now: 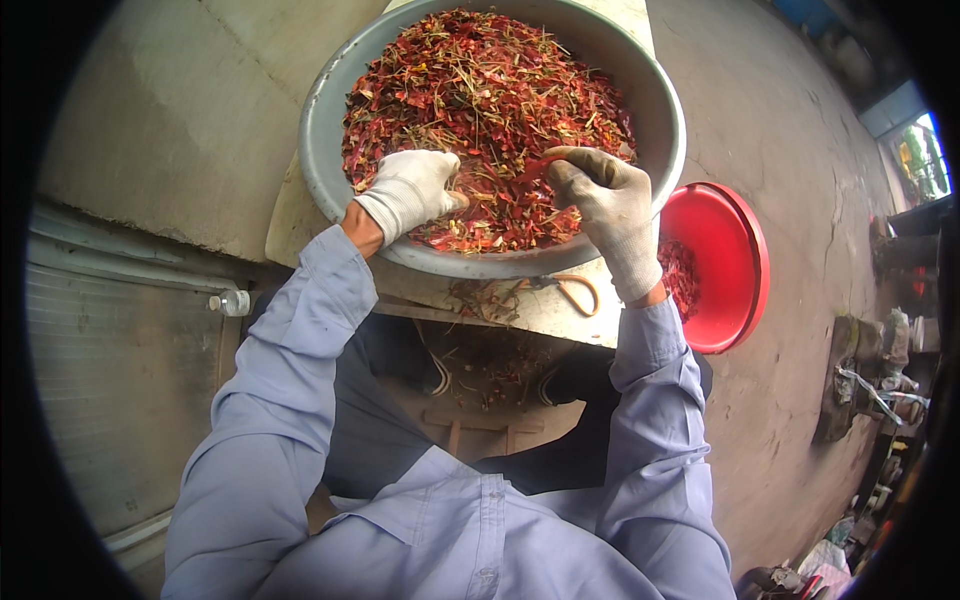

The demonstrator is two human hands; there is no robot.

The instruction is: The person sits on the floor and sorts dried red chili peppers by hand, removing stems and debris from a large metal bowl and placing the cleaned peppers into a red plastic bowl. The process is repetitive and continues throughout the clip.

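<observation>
A wide metal basin (319,142) heaped with what look like dried red chili pieces and straw-coloured stems (487,97) stands before me. Both my hands wear off-white knit gloves. Over the left front of the heap, my left hand (416,184) has curled fingers with the thumb pointing inward; whether it grips anything I cannot tell. Between the thumb and forefinger of my right hand (607,191) is a red chili piece (535,169), held above the heap's right side. That glove's fingertips are stained brown.
The basin rests on a pale board (540,322), where an orange-handled tool (581,295), perhaps scissors, lies among stem scraps. Lower at right is a red plastic basin (742,262) containing red pieces. A small clear bottle (236,303) is at left. Clutter (862,375) lines the right side.
</observation>
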